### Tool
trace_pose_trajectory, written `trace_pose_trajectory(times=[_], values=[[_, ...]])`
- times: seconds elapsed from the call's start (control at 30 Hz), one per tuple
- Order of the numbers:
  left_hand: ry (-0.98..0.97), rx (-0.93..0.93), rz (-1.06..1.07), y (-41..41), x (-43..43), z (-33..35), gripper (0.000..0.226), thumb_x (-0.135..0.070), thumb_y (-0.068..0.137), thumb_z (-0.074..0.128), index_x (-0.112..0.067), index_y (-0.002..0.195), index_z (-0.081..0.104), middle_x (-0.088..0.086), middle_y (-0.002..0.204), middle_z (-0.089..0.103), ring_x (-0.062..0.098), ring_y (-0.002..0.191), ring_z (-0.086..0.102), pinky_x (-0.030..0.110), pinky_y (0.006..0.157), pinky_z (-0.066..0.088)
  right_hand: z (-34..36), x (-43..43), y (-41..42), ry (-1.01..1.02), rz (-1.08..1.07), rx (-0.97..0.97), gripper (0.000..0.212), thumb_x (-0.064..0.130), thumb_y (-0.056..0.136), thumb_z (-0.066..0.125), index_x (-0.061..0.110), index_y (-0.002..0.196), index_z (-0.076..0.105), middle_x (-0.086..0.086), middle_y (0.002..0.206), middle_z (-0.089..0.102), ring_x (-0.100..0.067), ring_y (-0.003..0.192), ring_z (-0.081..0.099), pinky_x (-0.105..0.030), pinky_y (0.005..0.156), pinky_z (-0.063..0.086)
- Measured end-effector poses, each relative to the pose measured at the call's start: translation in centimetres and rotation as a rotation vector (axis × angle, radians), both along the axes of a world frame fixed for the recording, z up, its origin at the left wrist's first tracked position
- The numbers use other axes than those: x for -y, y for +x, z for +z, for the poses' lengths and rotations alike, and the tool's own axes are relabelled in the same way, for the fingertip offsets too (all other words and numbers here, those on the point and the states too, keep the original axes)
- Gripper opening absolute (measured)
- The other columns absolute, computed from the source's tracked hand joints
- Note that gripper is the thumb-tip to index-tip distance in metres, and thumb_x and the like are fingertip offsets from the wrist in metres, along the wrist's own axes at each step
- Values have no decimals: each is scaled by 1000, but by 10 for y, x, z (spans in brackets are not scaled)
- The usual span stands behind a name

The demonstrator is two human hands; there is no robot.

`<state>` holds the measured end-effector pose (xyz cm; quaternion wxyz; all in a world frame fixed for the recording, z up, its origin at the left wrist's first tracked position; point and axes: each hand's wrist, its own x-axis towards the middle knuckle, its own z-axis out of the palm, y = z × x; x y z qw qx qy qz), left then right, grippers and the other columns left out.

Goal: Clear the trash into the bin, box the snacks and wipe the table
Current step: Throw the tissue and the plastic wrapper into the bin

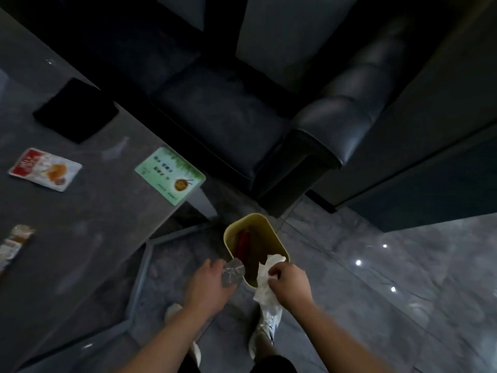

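Note:
A small yellow bin [271,230] stands on the floor by the table's corner, with something red inside it. My left hand [208,285] holds a crumpled clear plastic wrapper [232,273] at the bin's near rim. My right hand [289,284] grips a white tissue [265,288] that hangs over the bin's near edge. On the dark table [80,224] lie a red and white snack packet [44,169], a green snack packet [170,175] at the corner, and a pale wrapper [13,244] at the left edge.
A black flat object [75,110] lies on the table's far part. A dark leather sofa [269,111] stands beyond the bin. The floor [390,278] is glossy grey tile. My white shoes [265,329] show below my hands.

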<state>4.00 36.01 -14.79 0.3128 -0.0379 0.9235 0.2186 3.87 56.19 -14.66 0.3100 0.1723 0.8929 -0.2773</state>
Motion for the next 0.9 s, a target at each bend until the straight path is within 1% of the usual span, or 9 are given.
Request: trace_pose_trajectory(times=[0.17,0.3,0.43,0.5,0.6,0.67,0.73,0.9], values=[[-49,46,6,-4,-25,-81,54,-46,83,67,-21,128,52,6,125,52,27,111,56,36,83,47,-83,-26,-8,-7,-3,99,26,18,92,60,26,114,71,-3,117,67,-17,98,66,-22,73,49],[-72,35,-43,-16,-40,-145,49,-46,81,66,-20,122,56,7,118,53,27,104,59,35,77,48,-155,-35,-16,-7,-56,142,24,18,92,63,27,113,71,-6,116,68,-18,92,68,-23,70,52],[-70,-8,-94,-33,-53,-195,40,-46,81,65,-23,113,58,5,113,52,25,97,59,36,72,49,-213,-37,-22,-12,-68,160,21,16,92,65,23,111,72,-5,109,72,-20,90,71,-28,74,58],[-61,-20,-132,-44,-59,-218,39,-44,80,66,-23,111,58,5,115,53,25,99,58,37,73,49,-239,-38,-25,-9,-84,143,20,16,91,67,23,109,73,-4,108,73,-20,88,71,-31,76,59],[-88,-38,-216,-58,-69,-244,38,-39,81,68,-22,113,56,5,118,53,25,103,56,38,78,50,-270,-40,-31,2,-99,126,21,15,90,68,23,108,73,-3,107,73,-19,87,71,-34,77,61],[-106,-54,-255,-67,-74,-258,38,-36,83,69,-22,115,55,5,120,51,25,105,55,36,79,47,-289,-44,-35,2,-100,119,21,13,89,69,23,107,73,-2,107,72,-19,88,71,-37,78,62],[-109,-61,-273,-73,-79,-269,38,-35,84,69,-21,117,54,4,121,49,25,107,54,36,80,48,-302,-47,-37,-9,-111,120,21,11,89,69,22,106,72,-1,103,71,-20,87,71,-39,76,63],[-139,-100,-340,-77,-88,-296,36,-33,86,69,-21,116,53,5,122,47,22,104,52,32,77,47,-334,-52,-38,-19,-96,122,21,9,89,70,20,107,72,0,98,70,-15,82,70,-32,71,62]])
